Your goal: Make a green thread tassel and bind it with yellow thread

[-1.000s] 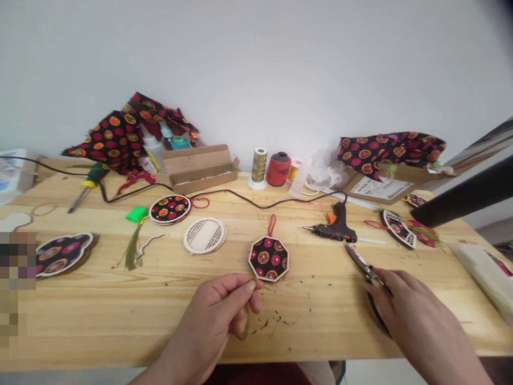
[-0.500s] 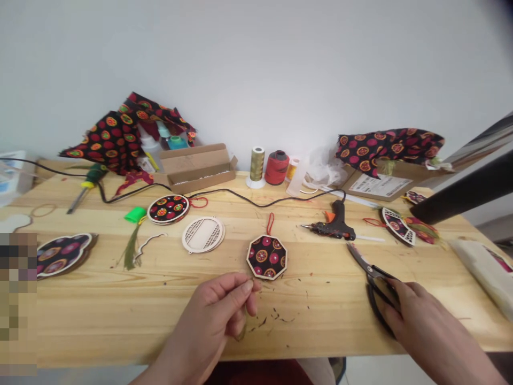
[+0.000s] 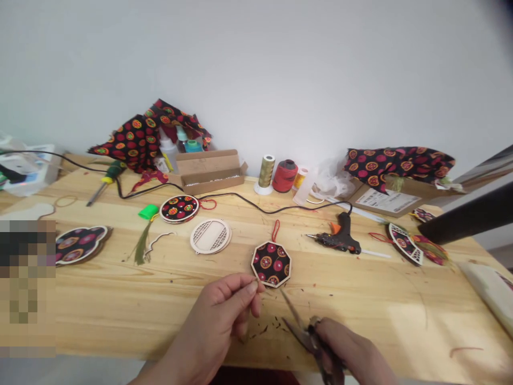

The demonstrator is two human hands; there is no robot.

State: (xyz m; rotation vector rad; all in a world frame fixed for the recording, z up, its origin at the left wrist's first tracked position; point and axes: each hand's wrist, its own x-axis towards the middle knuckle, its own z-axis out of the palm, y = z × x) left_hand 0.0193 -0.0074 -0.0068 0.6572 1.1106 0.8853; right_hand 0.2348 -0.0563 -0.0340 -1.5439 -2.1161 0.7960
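My left hand is closed in a pinch just below the octagonal ornament. What lies between its fingertips is too fine to make out. My right hand grips a pair of scissors, blades spread and pointing up and left toward the pinching fingers. The octagonal ornament lies flat, with dark patterned fabric, a pale wooden rim and a red cord loop at its top. Small dark scraps are scattered on the wood between my hands.
Behind the ornament lie a hot glue gun, a round wooden lattice piece and a round fabric ornament. Thread spools and a small cardboard box stand along the wall. A black pole crosses the right side.
My right hand has brought the scissors leftward from beside the glue gun to near my left hand; their blades are now apart. My left hand keeps its pinch. The view has shifted slightly.
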